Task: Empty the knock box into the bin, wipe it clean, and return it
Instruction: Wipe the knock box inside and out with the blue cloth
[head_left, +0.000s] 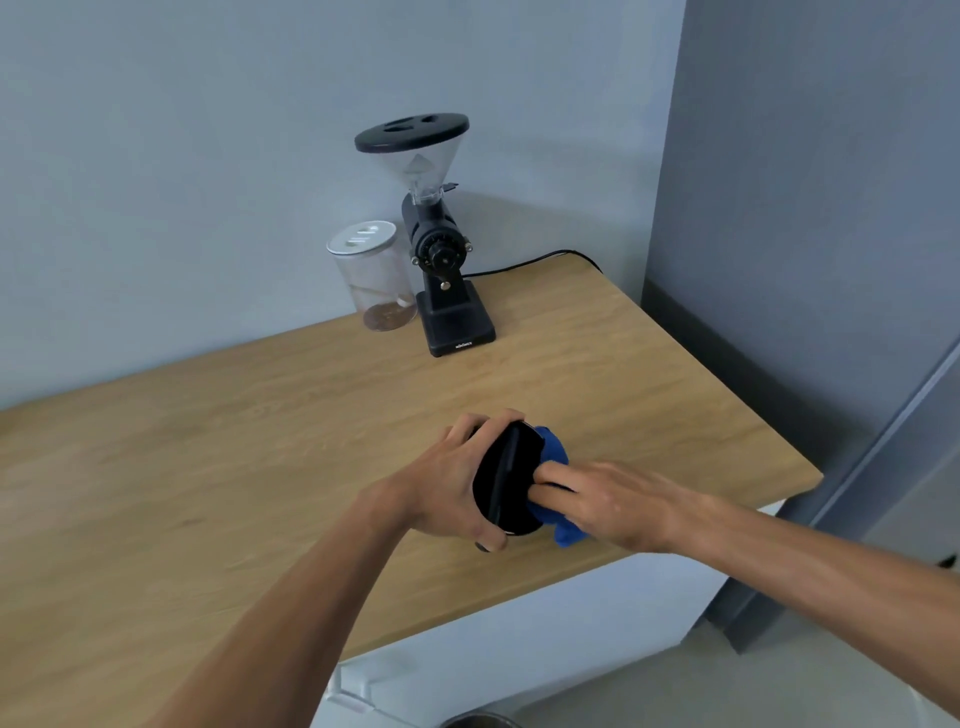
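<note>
Gripping the black knock box (506, 480) above the wooden table (208, 441), the left hand (447, 483) curls its fingers around the wall. The right hand (613, 501) presses a soft blue cloth (553, 452) inside with straight, joined fingers. The box seems stiff, light, maybe slippery; holding around the wall is best.

Knock box held tipped on its side above the table, cloth pressed into its mouth.

Left hand (457, 483) grips the black knock box (506, 480) around its body, opening facing right; right hand (618, 501) has fingers (558, 475) pushed into the opening with a blue cloth (553, 447), cloth bunched above and below the hand; wooden table (208, 441) beneath; black grinder (441, 249) and clear lidded jar (371, 275) stand side by side at the wall, well apart from the hands; grinder's cord (530, 262) runs right along the table's back edge.
</note>
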